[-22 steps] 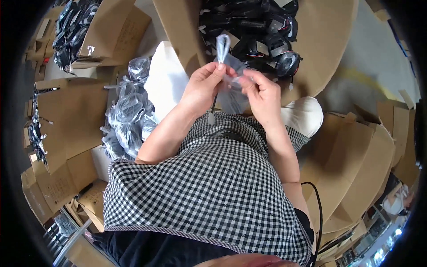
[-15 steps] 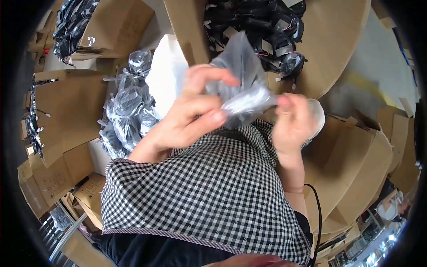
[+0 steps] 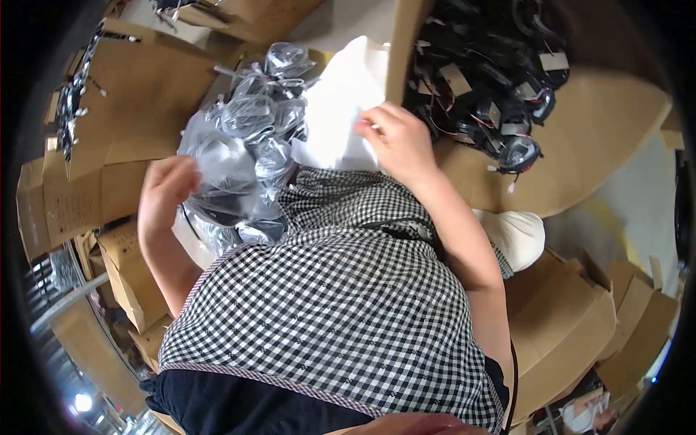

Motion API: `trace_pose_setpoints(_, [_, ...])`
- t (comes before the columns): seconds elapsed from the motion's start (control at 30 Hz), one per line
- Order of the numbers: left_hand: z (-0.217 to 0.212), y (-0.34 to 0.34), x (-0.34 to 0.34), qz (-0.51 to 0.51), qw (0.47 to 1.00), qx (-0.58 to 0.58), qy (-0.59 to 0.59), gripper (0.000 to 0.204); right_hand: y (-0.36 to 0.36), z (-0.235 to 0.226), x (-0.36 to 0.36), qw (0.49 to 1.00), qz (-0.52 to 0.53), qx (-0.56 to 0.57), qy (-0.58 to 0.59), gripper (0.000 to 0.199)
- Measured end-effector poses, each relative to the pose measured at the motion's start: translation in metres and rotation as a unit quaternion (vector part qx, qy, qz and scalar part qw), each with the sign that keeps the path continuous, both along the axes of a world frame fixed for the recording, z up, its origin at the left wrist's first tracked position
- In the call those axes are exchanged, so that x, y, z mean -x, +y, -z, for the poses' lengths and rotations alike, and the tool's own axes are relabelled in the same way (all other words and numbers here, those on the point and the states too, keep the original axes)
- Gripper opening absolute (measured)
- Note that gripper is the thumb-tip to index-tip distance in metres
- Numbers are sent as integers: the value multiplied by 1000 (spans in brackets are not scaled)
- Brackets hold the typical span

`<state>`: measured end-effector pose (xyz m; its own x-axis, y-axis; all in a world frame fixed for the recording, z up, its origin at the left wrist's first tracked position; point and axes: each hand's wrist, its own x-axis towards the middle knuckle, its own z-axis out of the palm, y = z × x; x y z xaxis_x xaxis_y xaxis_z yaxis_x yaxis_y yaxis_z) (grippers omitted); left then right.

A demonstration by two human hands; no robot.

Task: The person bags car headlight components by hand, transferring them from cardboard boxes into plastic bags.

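My left hand [image 3: 165, 194] grips a clear plastic bag with a dark cable part inside [image 3: 217, 168], held at the edge of a heap of similar filled bags [image 3: 264, 119] on my left. My right hand [image 3: 397, 138] reaches forward with loosely curled fingers onto a stack of white flat sheets or empty bags [image 3: 337, 116], next to the flap of a cardboard box [image 3: 580, 138] full of black cabled parts with tags [image 3: 493, 87]. My checked top covers the lower middle of the view.
Cardboard boxes surround me: flattened ones at the left [image 3: 87, 167], stacked ones at the lower right [image 3: 580, 326]. A white shoe or rounded object [image 3: 518, 235] lies by my right elbow. More black parts hang at the far left [image 3: 69, 101].
Both hands held one bag together in front of me. Now they have parted: the left carried the bag to the heap on the left, the right moved onto the white stack.
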<state>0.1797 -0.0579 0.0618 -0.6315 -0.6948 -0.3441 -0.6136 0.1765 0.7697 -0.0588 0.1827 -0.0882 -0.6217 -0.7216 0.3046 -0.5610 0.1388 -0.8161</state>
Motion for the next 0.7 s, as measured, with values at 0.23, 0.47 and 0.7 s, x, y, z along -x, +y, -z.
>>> trace_pose_setpoints(0.23, [120,23,-2,142,884,206,-395,42,-4,50,14,976,-64,-117,173,14])
trace_pose_setpoints(0.47, [121,54,103,143,984,72,81,32,5,49,0,997,-8,-10,73,24])
trace_pose_setpoints(0.7, [146,52,160,163,978,-98,86,23,6,40,-9,994,51,16,95,21])
